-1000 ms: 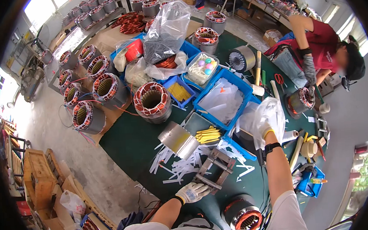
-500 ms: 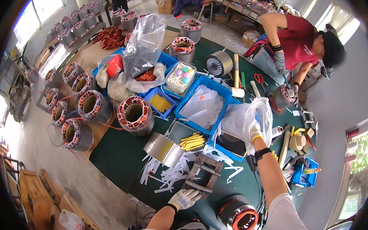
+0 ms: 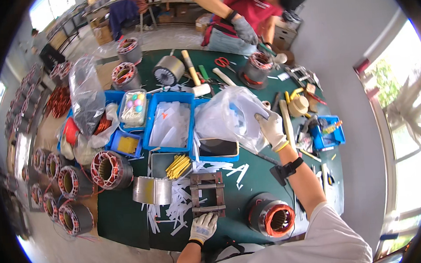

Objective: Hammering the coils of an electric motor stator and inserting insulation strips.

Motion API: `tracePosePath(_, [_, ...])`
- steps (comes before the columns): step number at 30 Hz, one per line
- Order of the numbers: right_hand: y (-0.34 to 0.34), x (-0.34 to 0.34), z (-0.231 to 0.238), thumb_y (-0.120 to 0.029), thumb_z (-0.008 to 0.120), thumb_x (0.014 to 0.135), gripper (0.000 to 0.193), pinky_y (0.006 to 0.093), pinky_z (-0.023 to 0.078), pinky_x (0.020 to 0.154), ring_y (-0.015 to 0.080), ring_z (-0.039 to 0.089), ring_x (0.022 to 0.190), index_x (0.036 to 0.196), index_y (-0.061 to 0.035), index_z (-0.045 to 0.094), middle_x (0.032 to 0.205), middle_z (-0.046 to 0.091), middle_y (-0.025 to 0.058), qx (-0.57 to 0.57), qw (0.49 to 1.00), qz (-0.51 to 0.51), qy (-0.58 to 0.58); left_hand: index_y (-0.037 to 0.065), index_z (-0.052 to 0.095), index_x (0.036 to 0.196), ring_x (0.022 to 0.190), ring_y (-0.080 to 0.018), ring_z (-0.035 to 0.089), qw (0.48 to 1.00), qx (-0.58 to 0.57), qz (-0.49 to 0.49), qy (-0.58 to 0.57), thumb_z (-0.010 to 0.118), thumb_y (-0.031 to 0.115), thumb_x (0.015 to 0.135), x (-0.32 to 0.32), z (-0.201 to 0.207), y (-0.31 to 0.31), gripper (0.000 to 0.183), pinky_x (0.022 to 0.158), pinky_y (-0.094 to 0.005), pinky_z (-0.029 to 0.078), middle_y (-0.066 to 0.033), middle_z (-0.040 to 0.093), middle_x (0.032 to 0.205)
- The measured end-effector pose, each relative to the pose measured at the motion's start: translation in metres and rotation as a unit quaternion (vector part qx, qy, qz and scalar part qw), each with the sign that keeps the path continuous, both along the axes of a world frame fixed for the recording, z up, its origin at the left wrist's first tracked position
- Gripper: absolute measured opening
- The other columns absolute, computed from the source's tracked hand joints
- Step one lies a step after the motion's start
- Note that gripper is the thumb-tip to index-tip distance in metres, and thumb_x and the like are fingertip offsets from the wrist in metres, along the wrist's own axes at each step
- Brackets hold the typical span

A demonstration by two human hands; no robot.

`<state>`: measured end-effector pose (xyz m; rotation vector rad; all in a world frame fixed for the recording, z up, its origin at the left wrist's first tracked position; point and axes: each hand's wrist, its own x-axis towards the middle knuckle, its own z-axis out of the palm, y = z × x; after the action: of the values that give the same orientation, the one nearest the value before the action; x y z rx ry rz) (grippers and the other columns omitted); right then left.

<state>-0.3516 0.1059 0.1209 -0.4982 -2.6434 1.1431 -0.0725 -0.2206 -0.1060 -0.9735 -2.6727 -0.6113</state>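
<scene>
My left hand (image 3: 203,227), in a white work glove, is at the near bar of a rectangular metal frame (image 3: 193,192) lying on the green table, its fingers bent against that bar. At the right side of a clear plastic bag (image 3: 228,116), my gloved right hand (image 3: 272,129) has its fingers closed on the film. White sheet-like pieces show through the bag, which lies over a blue bin (image 3: 235,157). White paper strips (image 3: 172,209) are scattered left of the frame, next to a curved metal sheet (image 3: 151,190). A wound motor stator (image 3: 271,216) lies near my right forearm.
Beyond the frame stand a blue bin of white sheets (image 3: 189,98) and a tray with yellow sticks (image 3: 178,166). More stators (image 3: 111,170) crowd the left. Hand tools and a small blue bin (image 3: 338,141) occupy the right side. Across the table, a person (image 3: 243,20) works on another stator (image 3: 256,71).
My view has turned to the right. My right hand has shifted to the bag's right side, its fingers now more visible. My left hand stays at the metal frame.
</scene>
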Motion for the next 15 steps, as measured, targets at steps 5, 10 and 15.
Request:
tracePosePath(5, [0.029, 0.073, 0.058, -0.007, 0.069, 0.090, 0.033, 0.0290, 0.053, 0.076, 0.0105, 0.063, 0.080, 0.123, 0.0011, 0.067, 0.095, 0.072, 0.0017, -0.193, 0.976, 0.013, 0.096, 0.020, 0.060, 0.117, 0.107, -0.0238, 0.057, 1.000, -0.005, 0.014, 0.002, 0.070, 0.027, 0.078, 0.001, -0.003, 0.004, 0.041, 0.085, -0.0444, 0.044, -0.0022, 0.059, 0.117])
tracePosePath(10, [0.129, 0.207, 0.095, -0.009, 0.070, 0.092, 0.033, 0.0285, 0.051, 0.084, 0.0090, 0.061, 0.092, 0.122, 0.0033, 0.065, 0.105, 0.069, 0.0020, -0.154, 0.971, -0.093, 0.155, 0.019, 0.059, 0.121, 0.109, -0.0260, 0.056, 1.000, -0.021, 0.014, 0.016, 0.068, 0.027, 0.081, -0.002, -0.006, 0.005, 0.041, 0.085, -0.0455, 0.043, -0.0033, 0.060, 0.119])
tracePosePath(15, [0.173, 0.389, 0.157, -0.009, 0.066, 0.093, 0.028, 0.0285, 0.052, 0.079, 0.0088, 0.062, 0.086, 0.117, 0.0050, 0.067, 0.098, 0.070, 0.0028, 0.038, 0.960, -0.271, 0.056, 0.013, 0.057, 0.123, 0.110, -0.0341, 0.055, 1.000, -0.031, -0.002, 0.008, 0.068, 0.023, 0.081, -0.003, -0.004, 0.004, 0.045, 0.089, -0.0496, 0.042, -0.0115, 0.059, 0.121])
